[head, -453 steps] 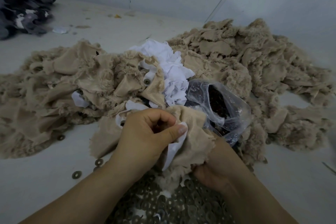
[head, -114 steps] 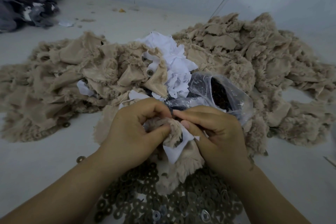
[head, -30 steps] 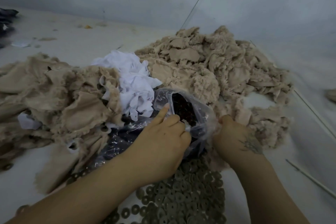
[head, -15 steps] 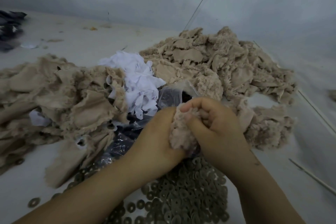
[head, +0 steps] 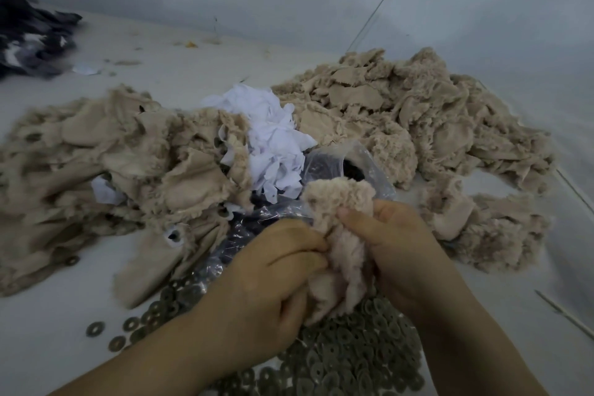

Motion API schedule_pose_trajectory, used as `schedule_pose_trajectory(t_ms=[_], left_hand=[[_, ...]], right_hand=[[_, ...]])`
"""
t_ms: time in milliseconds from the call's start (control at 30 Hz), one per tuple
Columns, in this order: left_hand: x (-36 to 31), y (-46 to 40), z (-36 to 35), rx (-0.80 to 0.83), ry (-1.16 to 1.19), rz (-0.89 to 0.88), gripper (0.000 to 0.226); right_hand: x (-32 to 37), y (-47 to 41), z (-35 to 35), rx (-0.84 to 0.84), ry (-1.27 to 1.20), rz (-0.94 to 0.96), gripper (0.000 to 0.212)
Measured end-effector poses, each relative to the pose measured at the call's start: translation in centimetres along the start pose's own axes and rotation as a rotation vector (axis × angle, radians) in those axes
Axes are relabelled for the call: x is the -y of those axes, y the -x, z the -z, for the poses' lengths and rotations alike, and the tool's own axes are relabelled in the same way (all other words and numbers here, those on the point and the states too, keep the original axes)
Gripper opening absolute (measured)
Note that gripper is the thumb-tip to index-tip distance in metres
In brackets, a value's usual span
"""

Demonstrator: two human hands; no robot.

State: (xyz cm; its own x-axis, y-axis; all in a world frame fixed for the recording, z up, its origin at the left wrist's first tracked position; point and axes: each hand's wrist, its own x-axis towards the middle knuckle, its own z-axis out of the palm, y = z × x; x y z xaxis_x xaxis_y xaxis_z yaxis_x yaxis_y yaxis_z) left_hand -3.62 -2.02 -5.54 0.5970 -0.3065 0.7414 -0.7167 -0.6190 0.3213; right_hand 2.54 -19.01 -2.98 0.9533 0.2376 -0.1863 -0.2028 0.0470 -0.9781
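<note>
Plush piece (head: 339, 202) - pale beige, fuzzy side out - was held up between both hands, low in the middle of the view, just above the pile of metal washers (head: 350, 354). Left hand (head: 273, 276) pinched its left edge, fingers curled in toward the thumb. Right hand (head: 395, 244) gripped the right side, thumb lying across the front of the fleece and the other fingers wrapped behind. The lower end of the piece hung down between the palms and reached the washers.

Just behind the piece: a clear plastic bag (head: 324, 164), mouth open, with small dark parts inside; too blurred to tell what they were. A crumpled heap of white cloth scraps (head: 270, 138) touched the bag on its left.

Left of that, a broad heap of beige plush offcuts (head: 122, 157); one flat piece at its near edge carried a white-rimmed hole (head: 173, 236). A second beige heap (head: 427, 125) lay to the right, well back of the right hand.

A few loose washers (head: 95, 328) lay apart on the white desk (head: 48, 347). A thin stick (head: 565, 315) lay at the right edge - dark cloth (head: 29, 38) in the far left corner.
</note>
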Motion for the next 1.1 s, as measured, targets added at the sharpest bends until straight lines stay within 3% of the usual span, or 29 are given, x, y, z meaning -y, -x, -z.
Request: schedule_pose_trajectory(t_ms=[133, 233, 333, 400, 467, 533, 600, 667, 767, 867, 1100], left_hand=[[0.2, 0.3, 1.0, -0.040, 0.045, 0.247, 0.023], [0.2, -0.2, 1.2, -0.071, 0.159, 0.581, 0.011], [0.7, -0.5, 1.0, -0.058, 0.410, 0.875, 0.044], [1.0, -0.7, 1.1, 0.018, 0.462, 0.864, 0.070], [1.2, -0.9, 1.6, 0.127, 0.298, 0.730, 0.081], [1.5, -1.3, 2.1, 0.163, 0.104, 0.531, 0.059], [1.7, -1.8, 2.3, 0.156, 0.085, 0.468, 0.026], [2.0, -2.0, 2.5, 0.094, 0.079, 0.491, 0.022], [2.6, -2.3, 3.4, 0.007, 0.056, 0.537, 0.029], [3.0, -2.3, 4.5, -0.032, 0.097, 0.681, 0.042], [2.3, -2.1, 4.1, -0.175, 0.791, 1.089, 0.071]], right_hand=[[0.1, -0.1, -0.4, 0.047, -0.139, -0.048, 0.021], [-0.1, 0.0, -0.9, 0.118, -0.194, -0.097, 0.029], [-0.4, 0.2, -1.3, 0.175, -0.260, -0.125, 0.035], [-0.8, 0.2, -1.4, 0.180, -0.202, -0.140, 0.033], [-1.1, 0.2, -1.6, 0.180, -0.057, -0.142, 0.032], [-1.3, 0.3, -1.7, 0.236, 0.045, -0.117, 0.034], [-1.1, 0.6, -1.7, 0.340, 0.091, -0.099, 0.043], [-0.8, 0.9, -1.8, 0.437, 0.288, -0.020, 0.039], [-0.8, 0.8, -1.6, 0.324, 0.521, 0.099, 0.029], [-0.7, 0.7, -1.6, 0.180, 0.357, 0.073, 0.007], [-0.9, 0.1, -2.7, 0.156, -0.472, -0.326, 0.048]])
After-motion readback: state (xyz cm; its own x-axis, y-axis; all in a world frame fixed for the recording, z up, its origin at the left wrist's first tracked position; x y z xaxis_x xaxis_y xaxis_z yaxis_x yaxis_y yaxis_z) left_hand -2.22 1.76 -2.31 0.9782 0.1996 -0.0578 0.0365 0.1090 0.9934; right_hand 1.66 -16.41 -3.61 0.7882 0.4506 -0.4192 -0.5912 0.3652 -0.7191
